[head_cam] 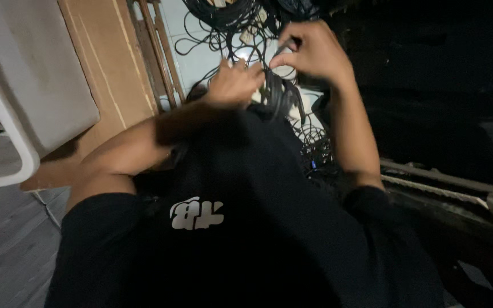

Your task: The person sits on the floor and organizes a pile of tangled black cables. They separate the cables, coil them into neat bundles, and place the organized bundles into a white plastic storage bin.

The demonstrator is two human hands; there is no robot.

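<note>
Our black shirt (246,228) hides the lower view. At twelve o'clock, our left hand (234,84) grips a black cable bundle (278,97); our right hand (309,51) pinches one strand. Cable ends are indistinct.

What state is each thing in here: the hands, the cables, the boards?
Left hand: closed on the black cable bundle.
Right hand: fingers pinched on a black cable.
Black cable bundle: gathered, held between both hands.
Loose cables: tangled on the pale floor.
Wooden board: lying flat.
White panel: tilted, resting over the board.
</note>
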